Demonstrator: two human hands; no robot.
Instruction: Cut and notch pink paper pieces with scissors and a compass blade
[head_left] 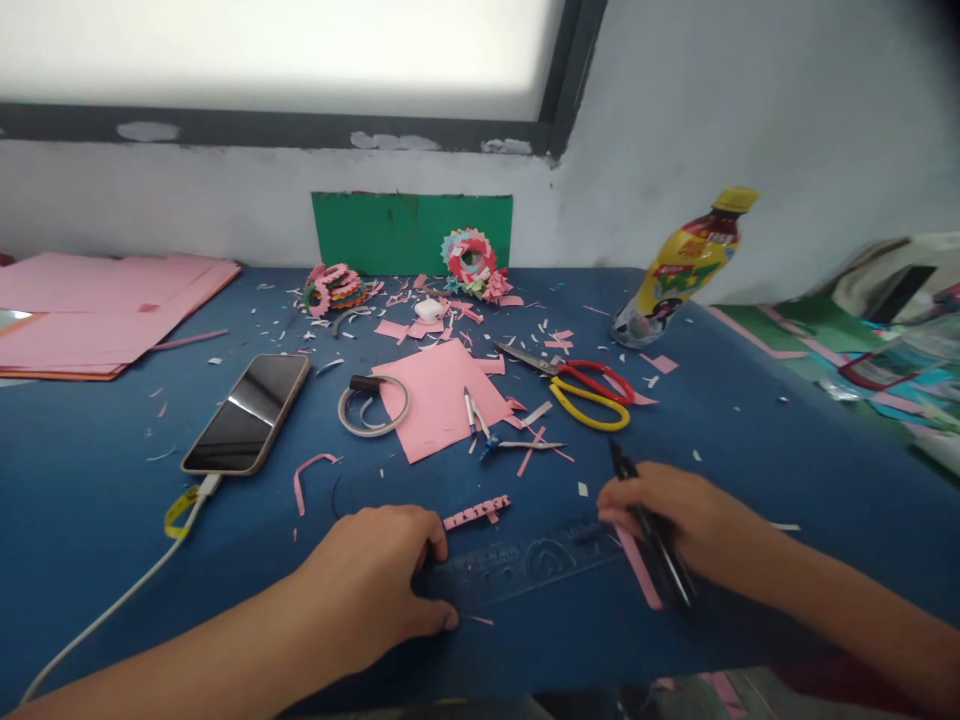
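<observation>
My left hand [390, 575] grips the left end of a clear plastic ruler [525, 567] that lies on the blue table. My right hand [660, 515] is closed around a black pen [664, 560], its tip pointing up and away. A narrow pink paper strip [639, 570] hangs beneath the right fingers, near the ruler's right end. Just beyond the ruler lies a folded pink strip with dark marks [478, 512]. Farther off are a pink sheet [435, 400], a compass [480, 420] and scissors with red and yellow handles [592, 392].
A phone [251, 412] with a white cable lies at left, near a stack of pink paper [112, 315]. A coiled band [373, 405] sits left of the sheet. Paper rings [471, 258] and scraps lie at the back. A bottle [682, 270] stands at right.
</observation>
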